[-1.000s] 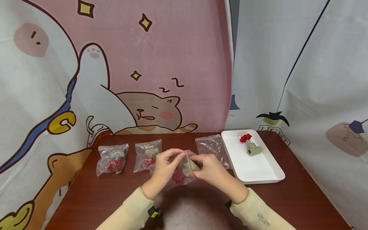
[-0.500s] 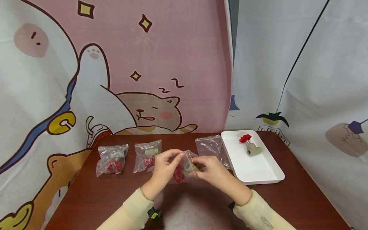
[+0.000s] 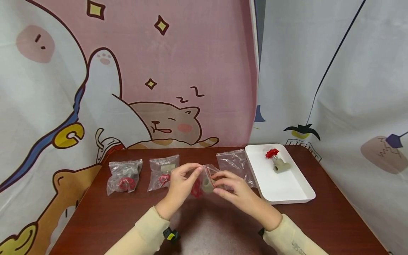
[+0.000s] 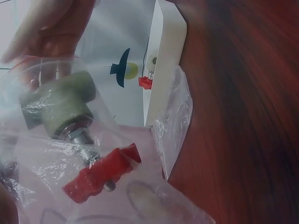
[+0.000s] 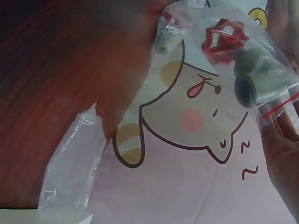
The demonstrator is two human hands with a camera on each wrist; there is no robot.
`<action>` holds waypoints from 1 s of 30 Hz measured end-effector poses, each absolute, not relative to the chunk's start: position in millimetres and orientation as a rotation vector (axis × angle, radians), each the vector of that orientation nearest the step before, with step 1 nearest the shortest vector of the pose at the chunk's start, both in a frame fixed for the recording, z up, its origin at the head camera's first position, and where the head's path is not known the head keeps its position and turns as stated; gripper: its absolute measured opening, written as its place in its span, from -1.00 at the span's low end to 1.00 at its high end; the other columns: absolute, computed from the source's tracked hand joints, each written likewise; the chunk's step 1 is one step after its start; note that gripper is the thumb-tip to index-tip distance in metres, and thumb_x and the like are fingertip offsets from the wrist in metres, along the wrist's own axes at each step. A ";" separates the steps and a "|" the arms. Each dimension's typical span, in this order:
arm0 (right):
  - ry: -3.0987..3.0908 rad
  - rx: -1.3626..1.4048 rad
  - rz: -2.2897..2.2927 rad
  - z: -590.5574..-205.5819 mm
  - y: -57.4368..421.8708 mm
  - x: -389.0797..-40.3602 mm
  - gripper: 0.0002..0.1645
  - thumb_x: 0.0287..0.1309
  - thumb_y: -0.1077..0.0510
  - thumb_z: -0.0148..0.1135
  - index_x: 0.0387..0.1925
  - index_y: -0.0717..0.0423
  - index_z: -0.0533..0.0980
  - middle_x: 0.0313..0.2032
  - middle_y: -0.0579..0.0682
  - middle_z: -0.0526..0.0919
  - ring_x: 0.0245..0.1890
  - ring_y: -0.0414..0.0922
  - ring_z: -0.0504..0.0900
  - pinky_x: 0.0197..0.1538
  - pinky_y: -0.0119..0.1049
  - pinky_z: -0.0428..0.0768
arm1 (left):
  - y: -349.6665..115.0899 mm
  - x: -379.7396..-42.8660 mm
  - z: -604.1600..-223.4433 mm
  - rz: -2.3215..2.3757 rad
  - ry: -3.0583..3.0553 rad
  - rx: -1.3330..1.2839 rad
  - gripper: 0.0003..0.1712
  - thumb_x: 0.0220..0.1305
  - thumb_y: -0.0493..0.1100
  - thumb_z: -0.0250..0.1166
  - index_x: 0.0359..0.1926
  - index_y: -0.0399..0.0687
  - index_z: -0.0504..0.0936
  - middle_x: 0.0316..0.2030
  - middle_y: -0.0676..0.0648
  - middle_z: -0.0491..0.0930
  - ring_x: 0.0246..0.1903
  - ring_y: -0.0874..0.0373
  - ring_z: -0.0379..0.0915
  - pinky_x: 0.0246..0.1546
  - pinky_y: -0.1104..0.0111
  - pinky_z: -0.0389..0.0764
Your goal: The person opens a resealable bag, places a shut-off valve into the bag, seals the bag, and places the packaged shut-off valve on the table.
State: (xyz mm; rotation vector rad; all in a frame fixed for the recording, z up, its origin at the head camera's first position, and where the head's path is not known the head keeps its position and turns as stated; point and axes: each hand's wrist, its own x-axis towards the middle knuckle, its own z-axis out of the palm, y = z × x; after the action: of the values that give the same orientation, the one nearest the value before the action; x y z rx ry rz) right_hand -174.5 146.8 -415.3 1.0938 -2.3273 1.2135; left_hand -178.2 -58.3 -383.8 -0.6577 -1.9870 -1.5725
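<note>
Valve [image 4: 65, 109], one: inside clear bag [image 4: 42, 151], between hands, above table [image 3: 207, 228]; stem axis crosswise, body nearer right hand [image 3: 235, 186], red wheel [image 4: 100, 176] toward left hand [image 3: 182, 181]. Left: pinching bag's upper edge. Right: fingers parted at bag mouth; hold on plastic, cannot tell.

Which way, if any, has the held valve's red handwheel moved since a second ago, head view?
Yes, up the picture: the red handwheel reached down about level with the near edge of the white tray; now it stops higher.
</note>
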 end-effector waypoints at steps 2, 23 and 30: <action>-2.316 1.116 1.188 -417.9 147.5 -175.0 -0.80 0.01 0.12 0.42 -0.26 -0.02 0.64 -0.06 -0.13 0.55 -0.03 -0.18 0.54 -0.03 -0.43 0.53 | -57.9 -177.1 -381.6 -1.582 -1.992 -0.651 -0.96 0.13 -0.39 0.32 -0.36 -0.32 0.67 -0.43 -0.21 0.69 -0.45 0.32 0.56 -0.38 0.51 0.59; -2.201 1.064 1.237 -397.5 152.9 -168.9 -0.77 -0.24 0.49 0.44 -0.48 0.22 0.61 -0.52 0.01 0.63 -0.52 -0.13 0.57 -0.43 -0.38 0.57 | -61.6 -178.5 -387.3 -1.665 -1.990 -0.599 -0.95 0.14 -0.39 0.31 -0.35 -0.34 0.67 -0.45 -0.23 0.69 -0.48 -0.07 0.61 -0.40 0.49 0.59; -2.126 1.119 1.216 -382.3 151.5 -164.6 -0.75 -0.26 0.54 0.41 -0.48 0.25 0.59 -0.53 0.04 0.61 -0.52 -0.13 0.55 -0.41 -0.41 0.52 | -62.0 -179.2 -387.0 -1.716 -1.956 -0.579 -0.95 0.14 -0.43 0.29 -0.35 -0.37 0.65 -0.46 -0.25 0.68 -0.48 0.16 0.59 -0.40 0.49 0.58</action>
State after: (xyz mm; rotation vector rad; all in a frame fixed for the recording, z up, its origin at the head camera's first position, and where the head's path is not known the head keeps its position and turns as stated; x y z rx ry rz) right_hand -164.6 151.5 -382.3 1.1191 -2.1262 1.2158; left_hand -179.2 -62.0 -387.0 -0.5792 -1.9559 -1.7160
